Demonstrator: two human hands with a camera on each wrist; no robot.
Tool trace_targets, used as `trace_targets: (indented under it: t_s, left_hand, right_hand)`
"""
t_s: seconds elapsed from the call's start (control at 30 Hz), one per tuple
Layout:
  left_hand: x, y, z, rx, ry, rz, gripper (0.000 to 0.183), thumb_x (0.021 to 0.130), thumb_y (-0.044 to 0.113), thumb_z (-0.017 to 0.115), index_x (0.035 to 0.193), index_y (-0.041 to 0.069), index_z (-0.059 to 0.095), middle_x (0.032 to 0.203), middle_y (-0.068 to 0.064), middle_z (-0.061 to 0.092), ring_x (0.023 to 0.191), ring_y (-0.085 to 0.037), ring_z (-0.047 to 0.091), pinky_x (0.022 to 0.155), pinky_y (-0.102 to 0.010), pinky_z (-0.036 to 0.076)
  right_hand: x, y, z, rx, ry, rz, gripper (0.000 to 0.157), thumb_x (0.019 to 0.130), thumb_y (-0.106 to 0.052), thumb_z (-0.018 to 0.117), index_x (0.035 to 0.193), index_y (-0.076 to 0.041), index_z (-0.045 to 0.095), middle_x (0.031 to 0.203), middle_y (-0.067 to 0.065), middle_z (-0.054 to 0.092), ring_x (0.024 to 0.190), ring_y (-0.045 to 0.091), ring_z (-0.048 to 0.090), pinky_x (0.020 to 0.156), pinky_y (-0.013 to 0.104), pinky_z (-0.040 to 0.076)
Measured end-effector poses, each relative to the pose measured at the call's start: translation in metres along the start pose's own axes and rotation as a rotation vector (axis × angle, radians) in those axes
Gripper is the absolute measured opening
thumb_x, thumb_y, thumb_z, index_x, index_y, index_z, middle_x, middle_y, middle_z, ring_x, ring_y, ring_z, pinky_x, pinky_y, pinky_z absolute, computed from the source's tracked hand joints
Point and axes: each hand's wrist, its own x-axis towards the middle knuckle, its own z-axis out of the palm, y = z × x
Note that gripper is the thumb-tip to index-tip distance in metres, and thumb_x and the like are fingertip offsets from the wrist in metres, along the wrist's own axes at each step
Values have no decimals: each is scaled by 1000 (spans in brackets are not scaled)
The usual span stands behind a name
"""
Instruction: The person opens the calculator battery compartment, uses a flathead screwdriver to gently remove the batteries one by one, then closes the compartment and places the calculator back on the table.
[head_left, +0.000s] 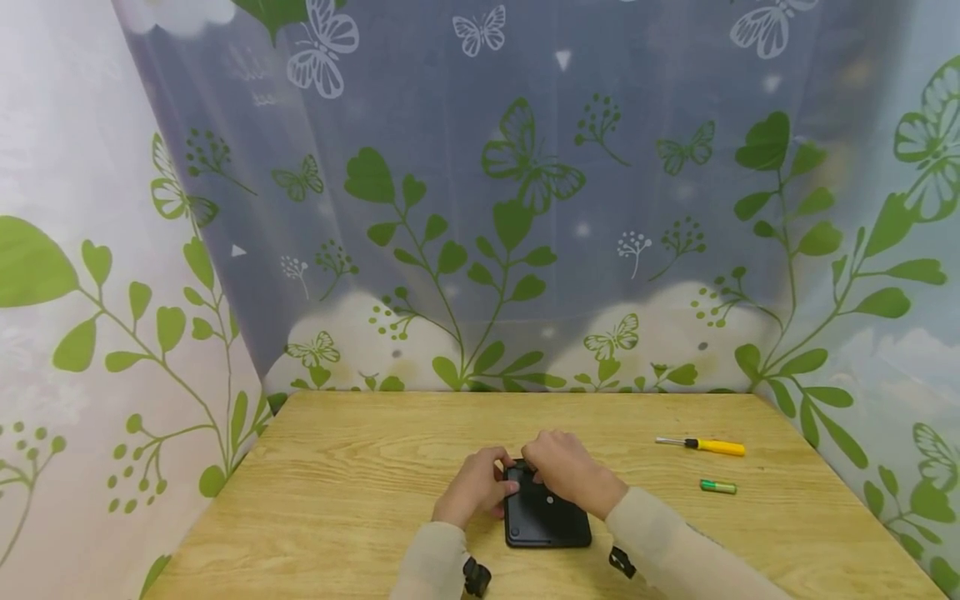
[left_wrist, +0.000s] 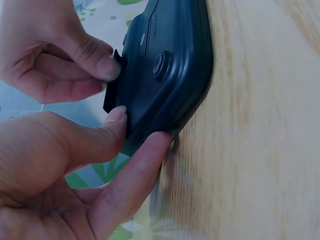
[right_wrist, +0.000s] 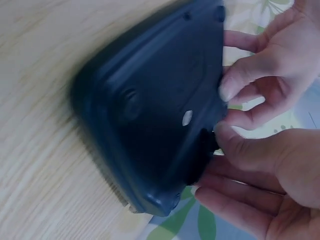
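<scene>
A black, squarish device [head_left: 547, 525] lies on the table with its underside up, showing round feet and a small pale round spot. My left hand [head_left: 472, 486] grips its far left corner, thumb on the upper face and a finger against the side in the left wrist view. At the far edge, my right hand [head_left: 572, 471] pinches a thin black cover [left_wrist: 113, 94], which stands tilted up from the device. The right wrist view shows this cover [right_wrist: 202, 157] beside my right thumb. Its opening is mostly hidden by my fingers.
A screwdriver [head_left: 705, 447] with a yellow handle lies to the right on the wooden table [head_left: 360, 467]. Nearer than it is a small green cylinder [head_left: 717, 486] that looks like a battery. Patterned curtains [head_left: 420, 100] stand behind and at both sides.
</scene>
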Motion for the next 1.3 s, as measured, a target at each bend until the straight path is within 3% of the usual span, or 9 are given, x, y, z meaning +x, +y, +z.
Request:
trace_targets:
  t_s: [0.27,0.67,1.03,1.3]
  left_hand:
    - [-1,0,0,-28,7,5,22,94,1,73,114,5,64,87,-12,64,62,-22,67,50,-34,62]
    - [0,1,0,-48,-4,-2,22,94,1,73,113,5,64,89,-13,65,64,-23,68,52,-35,63]
    - [0,2,0,-26,6,-13,22,94,2,73,114,6,63,86,-11,62,61,-22,66,51,-34,62]
    - [-1,1,1,-29,8,-7,23,94,1,73,114,5,63,86,-12,63,60,-22,67,50,-34,62]
  right_hand:
    - [0,0,-2,94,-27,26,13,81,-5,86,88,-11,77,79,3,72,74,23,70,62,34,62]
    - [1,9,-2,208,-59,-6,20,78,-2,87,97,-8,82,90,6,79,81,21,74,68,32,64]
    - [6,9,1,198,-34,43,16,77,0,87,89,-9,82,85,5,77,78,23,72,66,33,64]
    - [7,4,1,163,-107,83,13,82,2,83,87,-10,81,82,3,76,77,22,72,66,33,63]
